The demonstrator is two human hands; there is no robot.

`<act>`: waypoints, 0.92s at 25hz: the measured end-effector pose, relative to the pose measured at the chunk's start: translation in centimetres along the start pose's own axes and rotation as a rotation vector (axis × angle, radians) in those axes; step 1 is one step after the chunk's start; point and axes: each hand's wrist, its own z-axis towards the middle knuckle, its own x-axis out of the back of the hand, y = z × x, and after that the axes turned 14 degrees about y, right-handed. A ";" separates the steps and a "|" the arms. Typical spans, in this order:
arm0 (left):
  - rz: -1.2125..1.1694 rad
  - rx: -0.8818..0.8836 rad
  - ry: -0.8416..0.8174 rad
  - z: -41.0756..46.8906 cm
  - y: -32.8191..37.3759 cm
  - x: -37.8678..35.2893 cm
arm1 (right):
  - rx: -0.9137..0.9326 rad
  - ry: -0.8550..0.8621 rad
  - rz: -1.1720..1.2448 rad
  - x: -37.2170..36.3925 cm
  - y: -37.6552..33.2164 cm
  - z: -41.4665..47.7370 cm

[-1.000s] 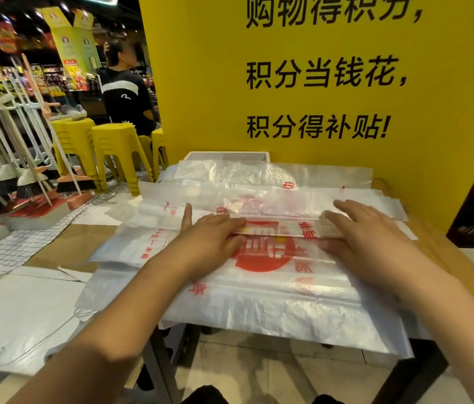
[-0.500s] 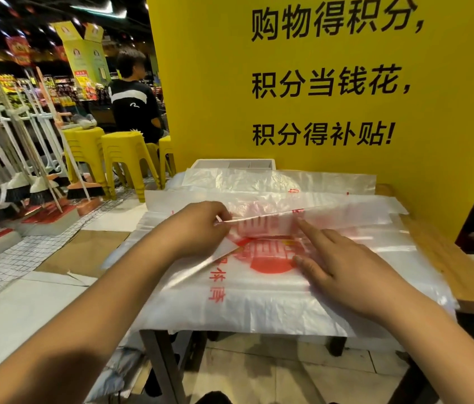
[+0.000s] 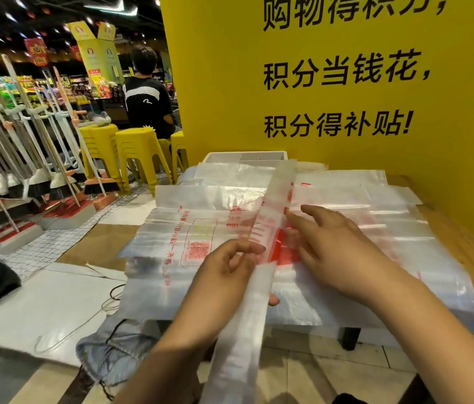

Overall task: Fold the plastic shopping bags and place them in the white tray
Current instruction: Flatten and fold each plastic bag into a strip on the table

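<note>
The folded bag strip [image 3: 275, 199] ran lengthwise over the stack of flat bags [image 3: 381, 225], pinched in your left hand [image 3: 227, 278]. Your right hand [image 3: 337, 249], fingers straight, lay just right of that grip. Beyond it, the white tray [image 3: 218, 158] sat against the yellow board [image 3: 230, 83].
</note>
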 end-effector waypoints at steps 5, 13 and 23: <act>-0.060 0.065 0.034 -0.6 -2.1 -0.6 | 0.133 0.191 0.332 1.2 -2.7 -9.8; -0.055 -0.034 -0.116 -0.5 -1.0 -2.0 | 0.118 0.343 0.518 -0.8 -3.4 -14.0; 0.300 -0.540 -0.246 -7.1 -5.3 3.4 | -0.014 0.247 0.615 -1.7 -3.1 -13.2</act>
